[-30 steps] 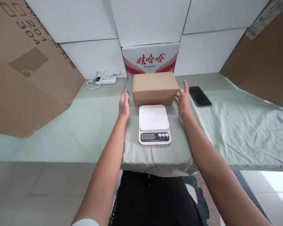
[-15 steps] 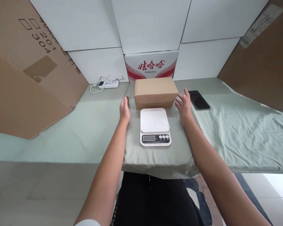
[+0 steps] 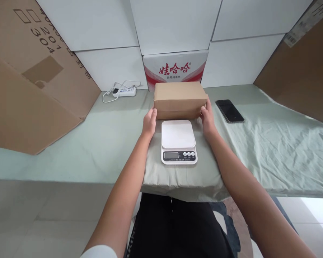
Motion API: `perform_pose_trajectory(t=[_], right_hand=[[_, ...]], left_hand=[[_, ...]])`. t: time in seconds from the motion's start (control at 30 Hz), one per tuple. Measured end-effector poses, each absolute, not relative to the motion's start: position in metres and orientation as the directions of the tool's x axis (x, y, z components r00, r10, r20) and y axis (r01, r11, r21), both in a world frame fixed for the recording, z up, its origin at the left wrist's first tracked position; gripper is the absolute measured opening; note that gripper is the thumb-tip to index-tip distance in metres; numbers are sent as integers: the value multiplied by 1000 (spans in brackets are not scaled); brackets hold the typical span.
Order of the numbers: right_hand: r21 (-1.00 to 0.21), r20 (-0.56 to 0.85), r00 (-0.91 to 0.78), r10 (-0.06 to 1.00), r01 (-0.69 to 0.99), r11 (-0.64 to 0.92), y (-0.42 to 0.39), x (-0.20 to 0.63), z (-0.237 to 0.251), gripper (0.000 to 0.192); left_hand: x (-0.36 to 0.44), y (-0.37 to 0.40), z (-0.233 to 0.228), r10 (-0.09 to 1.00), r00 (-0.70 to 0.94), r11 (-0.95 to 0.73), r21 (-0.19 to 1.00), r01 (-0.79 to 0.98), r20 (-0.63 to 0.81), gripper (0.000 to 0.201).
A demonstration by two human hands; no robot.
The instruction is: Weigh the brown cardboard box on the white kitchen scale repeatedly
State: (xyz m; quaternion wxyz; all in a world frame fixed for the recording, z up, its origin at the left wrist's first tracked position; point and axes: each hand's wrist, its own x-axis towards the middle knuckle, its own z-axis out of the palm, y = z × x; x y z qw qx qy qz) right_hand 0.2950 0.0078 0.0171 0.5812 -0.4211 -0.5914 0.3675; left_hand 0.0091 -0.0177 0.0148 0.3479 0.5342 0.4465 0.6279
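A closed brown cardboard box (image 3: 179, 99) rests on the pale green cloth (image 3: 113, 139) just behind a white kitchen scale (image 3: 178, 141), its long side facing the person. The left hand (image 3: 150, 122) presses flat against the box's left end, fingers straight and together, thumb up at the near corner. The right hand (image 3: 207, 118) meets the right end the same way, fingers laid along the side, so the box is clasped between the two open palms rather than gripped by curled fingers; whether it has left the cloth cannot be told. The scale sits between the two wrists, its platform bare and its display and buttons toward the person. Directly behind the box stands a white carton with red print (image 3: 175, 68), leaning on the white wall. A dark phone (image 3: 229, 111) lies flat to the right of the box, well apart from it, and a white power strip (image 3: 124, 91) with its cord lies to the box's left rear. Large brown cardboard sheets (image 3: 29, 75) lean farther left of the box.
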Motion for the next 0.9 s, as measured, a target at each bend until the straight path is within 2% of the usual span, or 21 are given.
perform_pose_trajectory(t=[0.13,0.3,0.43,0.6,0.73,0.9], right_hand=[[-871,488,78,870,104,479,-18,291,42,111],[-847,518,51,854,168,504,-88,298,49,106],[-853,505,40,862,174,491,-122,304,35,101],[-854,502,58,863,195,483,-126,305,29,94],[-852,513,81,855,168,495,-124,305,27,86],[-854,511,98,854,166,493,-124,305,26,87]], left_hand=[[14,-44,37,874,-142,-447,884,138,464,99],[17,-110,41,840,-142,-513,852,107,523,85],[14,-151,24,866,-172,-462,883,88,470,80],[14,-161,13,893,-209,-390,917,79,398,80],[17,-159,18,895,-193,-399,915,56,402,82],[17,-159,23,895,-190,-399,915,57,403,87]])
